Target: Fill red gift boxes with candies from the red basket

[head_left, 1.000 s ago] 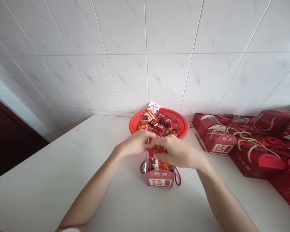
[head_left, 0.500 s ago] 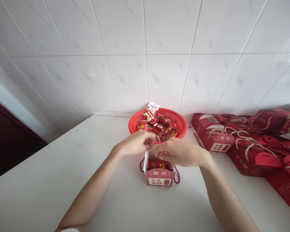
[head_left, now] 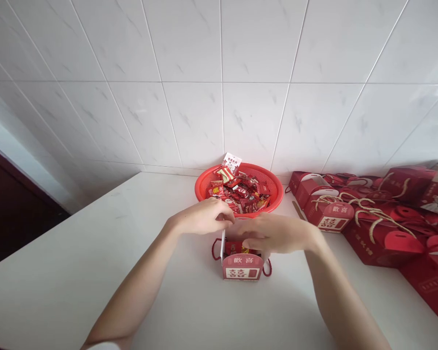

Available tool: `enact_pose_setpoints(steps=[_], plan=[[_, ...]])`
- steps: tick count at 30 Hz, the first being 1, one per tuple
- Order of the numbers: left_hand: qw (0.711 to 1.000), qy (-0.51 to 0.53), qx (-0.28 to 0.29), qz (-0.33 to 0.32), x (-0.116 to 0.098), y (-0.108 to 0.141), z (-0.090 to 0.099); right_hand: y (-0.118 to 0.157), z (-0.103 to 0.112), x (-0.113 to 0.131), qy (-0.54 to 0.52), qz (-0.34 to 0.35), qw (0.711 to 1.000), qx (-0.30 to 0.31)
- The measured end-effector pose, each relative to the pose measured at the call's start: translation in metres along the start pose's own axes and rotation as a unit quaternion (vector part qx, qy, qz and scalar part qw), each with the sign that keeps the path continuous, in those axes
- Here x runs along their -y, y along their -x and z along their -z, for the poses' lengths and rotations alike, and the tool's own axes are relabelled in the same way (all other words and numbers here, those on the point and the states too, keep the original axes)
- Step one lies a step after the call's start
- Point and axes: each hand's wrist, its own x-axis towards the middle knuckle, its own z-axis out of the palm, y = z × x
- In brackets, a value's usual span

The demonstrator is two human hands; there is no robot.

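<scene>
A small red and white gift box [head_left: 243, 271] with Chinese characters stands in front of me, its top open and dark red cord handles hanging at its sides. Red candy packets [head_left: 234, 247] lie inside it. My left hand [head_left: 206, 216] is at the box's back left corner, fingers bent and tips close together at its rear edge; the exact contact is partly hidden. Over the right side of the opening, my right hand [head_left: 277, 233] has its fingers stretched out, slightly blurred, with nothing visible in them. Behind the box sits a red plastic basket [head_left: 202, 187] of wrapped candies [head_left: 244, 192].
Many red gift boxes [head_left: 375, 240], some with twine handles, crowd the right side of the white table [head_left: 95, 262]. A white printed card [head_left: 231, 163] leans at the basket's back. The tiled wall [head_left: 190, 121] rises behind the table.
My right hand has loosened from curled to stretched fingers above the box. My left hand has shifted slightly, its fingers less tightly curled. The box appears slightly turned.
</scene>
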Motion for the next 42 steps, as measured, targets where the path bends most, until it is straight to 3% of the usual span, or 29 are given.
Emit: enact_pose_setpoints(steps=[5,10,15,21,29,34,39,42], plan=[[0.999,0.021,0.044,-0.024,0.002,0.007,0.005,0.027,0.026,0.003,-0.021,-0.034,0.998,-0.049],[0.999,0.001,0.052,0.018,-0.006,0.006,-0.002,0.023,0.024,0.001,0.032,-0.116,0.992,-0.033],[0.999,0.003,0.027,0.029,-0.019,0.002,-0.015,0.006,0.017,0.006,0.033,-0.105,0.994,0.008],[1.0,-0.002,0.019,0.015,-0.02,-0.001,-0.02,0.0,0.014,0.002,-0.02,-0.063,0.998,0.022],[0.999,0.017,-0.012,0.031,-0.019,-0.008,-0.032,-0.012,0.007,-0.006,-0.003,-0.099,0.994,0.052],[0.996,0.021,0.05,0.07,-0.027,0.003,-0.026,-0.01,0.007,-0.005,-0.021,-0.069,0.995,0.066],[0.994,0.05,0.083,0.043,-0.027,0.007,-0.022,-0.013,0.007,-0.004,0.014,-0.092,0.989,0.115],[0.994,0.065,0.085,0.033,-0.023,0.004,-0.024,-0.011,0.006,-0.007,-0.004,-0.102,0.989,0.108]])
